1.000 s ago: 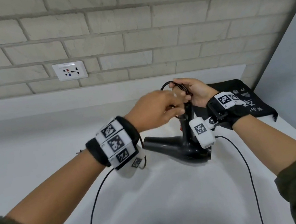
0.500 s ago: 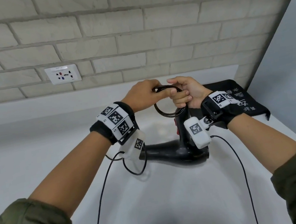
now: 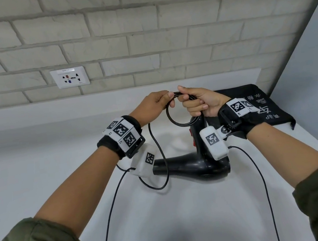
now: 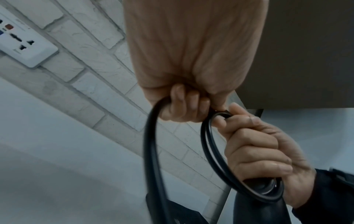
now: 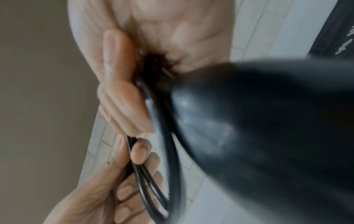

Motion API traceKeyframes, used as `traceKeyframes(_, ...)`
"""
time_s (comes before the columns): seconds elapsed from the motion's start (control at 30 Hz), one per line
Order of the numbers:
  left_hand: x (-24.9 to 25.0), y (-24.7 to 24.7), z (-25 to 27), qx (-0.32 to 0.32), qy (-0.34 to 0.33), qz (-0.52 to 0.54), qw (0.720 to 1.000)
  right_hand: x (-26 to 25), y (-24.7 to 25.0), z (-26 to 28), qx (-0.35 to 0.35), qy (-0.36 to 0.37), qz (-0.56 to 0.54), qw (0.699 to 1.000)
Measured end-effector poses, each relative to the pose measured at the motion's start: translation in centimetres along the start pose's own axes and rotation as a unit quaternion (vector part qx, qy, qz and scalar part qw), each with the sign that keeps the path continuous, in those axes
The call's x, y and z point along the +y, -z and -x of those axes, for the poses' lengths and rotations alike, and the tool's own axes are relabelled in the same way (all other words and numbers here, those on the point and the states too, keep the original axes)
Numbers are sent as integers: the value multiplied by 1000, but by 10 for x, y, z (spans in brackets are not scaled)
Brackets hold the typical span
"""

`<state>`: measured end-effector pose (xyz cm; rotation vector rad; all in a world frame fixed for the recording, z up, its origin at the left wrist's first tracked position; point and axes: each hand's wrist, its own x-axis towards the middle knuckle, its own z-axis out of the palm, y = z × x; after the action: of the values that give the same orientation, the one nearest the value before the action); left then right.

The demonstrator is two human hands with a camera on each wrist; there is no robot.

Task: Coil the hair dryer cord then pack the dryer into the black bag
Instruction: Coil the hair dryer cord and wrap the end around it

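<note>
Two hands meet at the top of a small loop of black cord (image 3: 176, 117), raised above the counter (image 3: 39, 179). The left hand (image 3: 153, 107) pinches the cord between thumb and curled fingers at the loop's upper left; in the left wrist view its fingers (image 4: 184, 104) are wrapped round the cord (image 4: 151, 144). The right hand (image 3: 202, 101) is closed on the loop's upper right and, with the lower fingers, round the end of the hair dryer (image 3: 193, 164) handle, so its grip takes in both cord and handle. The left wrist view shows two turns of cord lying side by side under the right hand (image 4: 258, 151). The right wrist view is blurred, yet it shows the left hand (image 5: 118, 189) with doubled cord (image 5: 145, 178) running through its fingers, and the dark dryer (image 5: 268, 136) body close to the lens.

From the left hand a slack length of cord hangs down, sweeps in front of the dryer's nozzle and curves back up toward the left wrist. The dryer stands handle up, with its barrel pointing left, near the middle of the counter. The black bag (image 3: 254, 104), printed with white characters, lies flat at the counter's far right corner, behind the right wrist. A white wall socket (image 3: 69, 77) sits in the brick wall (image 3: 162, 37) above the counter's back edge.
</note>
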<state>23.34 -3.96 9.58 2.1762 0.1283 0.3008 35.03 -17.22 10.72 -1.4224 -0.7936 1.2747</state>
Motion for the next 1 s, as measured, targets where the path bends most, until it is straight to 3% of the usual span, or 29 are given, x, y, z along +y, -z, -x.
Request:
traceKeyframes(0.2,-1,-7,2,26,5,79,997,2,4,-5,-8,0,-43,999)
traceKeyframes(0.4,-12,-9,13,63,95,216,970,8,15,-3,15,37,-86,996)
traceKeyframes(0.57,-39,-11,67,-91,190,231,950,14,39,8,30,77,-141,987)
traceKeyframes(0.67,-46,-9,95,-112,209,179,955,18,50,13,43,94,-164,981)
traceKeyframes(0.7,-50,-7,102,-82,203,171,961,20,54,14,48,100,-173,979)
traceKeyframes(0.77,-57,-2,111,48,160,146,975,22,60,16,62,108,-187,975)
traceKeyframes(0.83,-59,5,114,188,67,79,977,24,63,17,67,113,-196,972)
traceKeyframes(0.87,-57,8,113,226,18,40,973,23,61,16,64,114,-199,971)
traceKeyframes(0.93,-47,11,110,220,-60,-76,971,21,54,12,60,113,-196,972)
traceKeyframes(1.0,-38,9,105,143,-122,-284,940,17,45,8,60,107,-187,975)
